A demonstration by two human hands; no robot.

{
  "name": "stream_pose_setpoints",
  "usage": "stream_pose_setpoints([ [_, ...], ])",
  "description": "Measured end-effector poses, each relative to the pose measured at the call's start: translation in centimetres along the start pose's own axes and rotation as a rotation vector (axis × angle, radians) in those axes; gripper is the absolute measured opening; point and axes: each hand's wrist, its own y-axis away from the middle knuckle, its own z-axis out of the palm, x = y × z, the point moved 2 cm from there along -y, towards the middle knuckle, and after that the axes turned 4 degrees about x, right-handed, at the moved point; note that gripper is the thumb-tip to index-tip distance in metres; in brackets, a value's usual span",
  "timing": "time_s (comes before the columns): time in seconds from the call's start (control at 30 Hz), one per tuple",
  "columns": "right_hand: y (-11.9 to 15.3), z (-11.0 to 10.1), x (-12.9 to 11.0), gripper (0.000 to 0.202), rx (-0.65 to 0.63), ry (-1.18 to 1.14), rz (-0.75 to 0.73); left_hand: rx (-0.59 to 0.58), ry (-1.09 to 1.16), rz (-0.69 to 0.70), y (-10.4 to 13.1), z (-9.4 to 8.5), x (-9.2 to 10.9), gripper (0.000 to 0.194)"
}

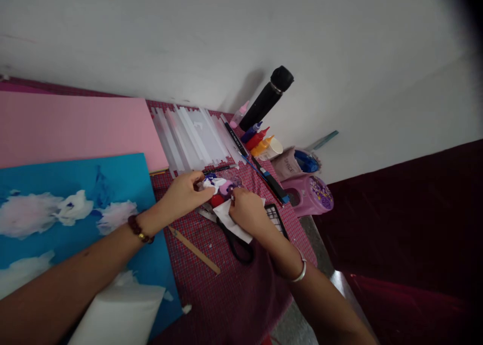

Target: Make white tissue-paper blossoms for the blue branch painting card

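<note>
A small paint palette (218, 184) with white, purple, pink and red paint lies on the checked cloth. My left hand (186, 196) closes on its left side, thumb and fingers curved around the edge. At the opposite side, my right hand (249, 211) has its fingers pinched at the palette; what they grip is hidden. Under that hand lies a white tissue (233, 223), partly over black-handled scissors (239, 254). To the left is a blue board (124, 179) with white and pale pink dabbed cloud shapes and dark blue strokes.
A wooden stick (194, 249) lies nearer me. White strips (188, 136) and a pink sheet (75, 128) are farther back. Paint bottles (260, 140), a tall black flask (266, 98), a blue-black cutter (274, 186) and a pink container (307, 196) line the right side. A wall stands behind.
</note>
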Motion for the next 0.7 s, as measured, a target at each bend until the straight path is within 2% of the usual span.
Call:
stream_pose_setpoints([
  [0.13,0.6,-0.3,0.7,0.013,0.039,-0.095,-0.042,-0.012,-0.002,-0.016,-0.2,-0.1,0.1,0.021],
  [0.27,1.3,-0.1,2.1,0.010,0.079,-0.362,-0.060,-0.031,0.006,-0.023,-0.3,-0.1,0.0,0.021],
  [0.37,1.7,0.7,3.6,0.007,0.094,-0.635,-0.004,-0.030,0.002,-0.031,-0.4,0.0,-0.3,0.020],
  [0.53,2.3,1.4,5.9,0.008,-0.025,-1.200,0.145,-0.033,-0.012,-0.048,-0.4,0.0,-0.4,0.020],
  [0.7,3.0,0.0,8.0,0.020,0.005,-1.312,0.302,-0.048,0.004,-0.063,-0.4,-0.1,-0.1,0.023],
])
